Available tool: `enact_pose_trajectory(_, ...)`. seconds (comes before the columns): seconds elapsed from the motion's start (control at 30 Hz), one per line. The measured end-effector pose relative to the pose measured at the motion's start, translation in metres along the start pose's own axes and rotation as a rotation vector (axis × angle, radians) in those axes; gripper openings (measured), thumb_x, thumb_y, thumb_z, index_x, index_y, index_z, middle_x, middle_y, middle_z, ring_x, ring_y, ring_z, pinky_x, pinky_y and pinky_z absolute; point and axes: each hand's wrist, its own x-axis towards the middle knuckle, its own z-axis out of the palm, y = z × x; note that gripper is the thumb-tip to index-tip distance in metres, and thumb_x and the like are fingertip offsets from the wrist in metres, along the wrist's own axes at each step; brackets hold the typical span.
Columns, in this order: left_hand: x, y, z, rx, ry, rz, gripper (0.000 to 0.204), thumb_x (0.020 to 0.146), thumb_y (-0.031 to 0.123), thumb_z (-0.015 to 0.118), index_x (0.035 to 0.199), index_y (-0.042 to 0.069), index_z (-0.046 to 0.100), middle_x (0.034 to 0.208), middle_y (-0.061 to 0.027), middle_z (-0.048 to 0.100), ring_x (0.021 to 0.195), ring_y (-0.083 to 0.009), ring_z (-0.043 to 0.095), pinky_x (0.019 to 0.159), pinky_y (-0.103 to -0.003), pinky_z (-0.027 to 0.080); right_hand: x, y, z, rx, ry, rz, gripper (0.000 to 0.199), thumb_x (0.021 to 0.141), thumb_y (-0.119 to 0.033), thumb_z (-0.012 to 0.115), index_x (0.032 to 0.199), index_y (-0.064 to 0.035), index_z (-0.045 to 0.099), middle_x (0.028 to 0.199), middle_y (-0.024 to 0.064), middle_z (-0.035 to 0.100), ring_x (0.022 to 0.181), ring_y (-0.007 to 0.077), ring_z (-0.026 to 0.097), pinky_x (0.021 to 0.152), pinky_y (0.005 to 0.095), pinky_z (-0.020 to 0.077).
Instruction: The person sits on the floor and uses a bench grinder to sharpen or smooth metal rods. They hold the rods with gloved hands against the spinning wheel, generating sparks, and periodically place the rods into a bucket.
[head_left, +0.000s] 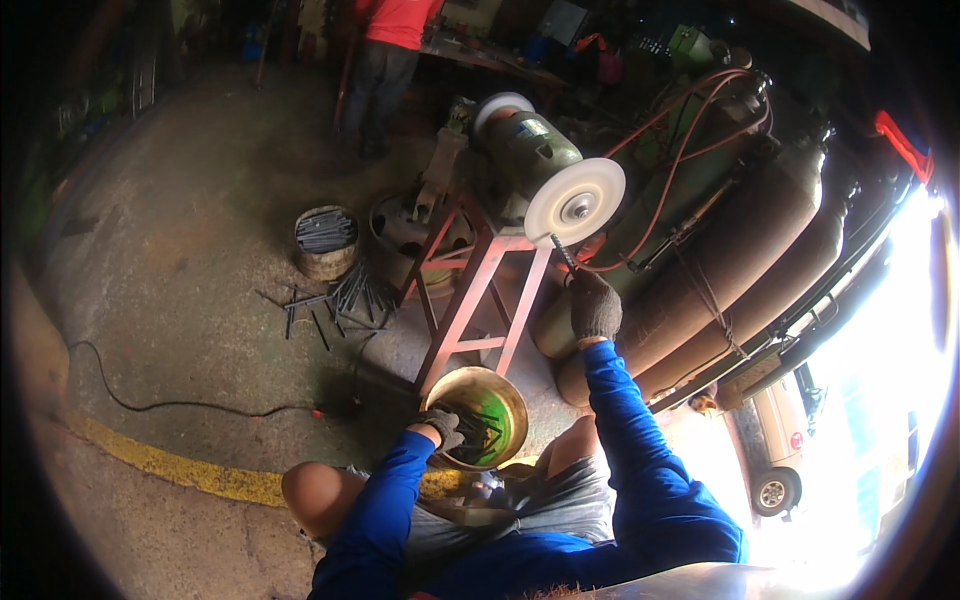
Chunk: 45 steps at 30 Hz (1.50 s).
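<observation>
My right hand (597,308), in a dark knit glove, grips a short ribbed metal rod (564,252). The rod's far end meets the lower edge of a pale grinding wheel (600,188) on a bench grinder (528,150). My left hand (443,428), also gloved, is inside the left rim of a round bucket (520,405) between my knees. Its fingers are curled over dark short rods (468,440) there; whether they hold one is hidden. Green shows on the bucket's inside.
A red metal stand (470,315) carries the grinder. Large gas cylinders (720,260) with red hoses (668,195) lie at the right. A tub of rods (327,262) and loose rods (350,300) are at left. A cable (180,404) crosses the floor. Another person (385,60) stands behind.
</observation>
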Motion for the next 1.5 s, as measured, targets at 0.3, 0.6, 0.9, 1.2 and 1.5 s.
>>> enact_pose_trajectory(0.3,0.006,-0.003,0.007,-0.001,0.001,0.007,0.049,0.083,0.044,0.055,0.113,0.006,0.062,0.117,-0.0213,0.061,0.111,-0.0374,0.056,0.096,-0.045,0.044,0.017,0.017,0.007,-0.238,0.082,-0.166,0.022,0.085,-0.026,0.054,0.096,-0.0178,0.071,0.089,0.0103,0.068,0.082,0.0331,0.065,0.071,0.0429,0.0511)
enact_pose_trajectory(0.6,0.004,0.001,0.002,0.01,0.009,-0.004,0.049,0.083,0.044,0.054,0.113,0.006,0.062,0.118,-0.0206,0.061,0.112,-0.0364,0.057,0.096,-0.045,0.044,0.024,0.022,0.005,-0.258,0.043,-0.191,0.024,0.085,-0.028,0.053,0.095,-0.0163,0.071,0.087,0.0136,0.068,0.08,0.0338,0.065,0.071,0.0438,0.0511)
enact_pose_trajectory(0.9,-0.007,0.008,-0.01,0.023,-0.014,0.005,0.05,0.083,0.044,0.054,0.114,0.006,0.061,0.117,-0.021,0.061,0.111,-0.0364,0.057,0.096,-0.044,0.044,0.024,0.013,0.001,-0.295,0.03,-0.25,0.022,0.086,-0.028,0.053,0.091,-0.0155,0.07,0.082,0.0131,0.068,0.076,0.0345,0.065,0.069,0.0458,0.0511)
enact_pose_trajectory(1.2,-0.004,0.004,-0.006,0.021,-0.013,0.017,0.05,0.083,0.044,0.055,0.115,0.006,0.061,0.119,-0.0211,0.06,0.113,-0.0358,0.056,0.096,-0.045,0.044,0.025,0.012,0.001,-0.312,-0.015,-0.207,0.022,0.087,-0.028,0.051,0.09,-0.0155,0.069,0.081,0.0118,0.067,0.076,0.0345,0.065,0.067,0.0451,0.0512)
enact_pose_trajectory(1.5,0.0,0.004,-0.002,0.036,-0.011,0.014,0.05,0.083,0.045,0.055,0.114,0.006,0.062,0.119,-0.0209,0.06,0.113,-0.0362,0.056,0.096,-0.045,0.044,0.034,0.031,0.015,-0.341,0.023,-0.363,0.021,0.086,-0.025,0.051,0.09,-0.0129,0.068,0.082,0.013,0.067,0.076,0.0338,0.065,0.068,0.044,0.0515)
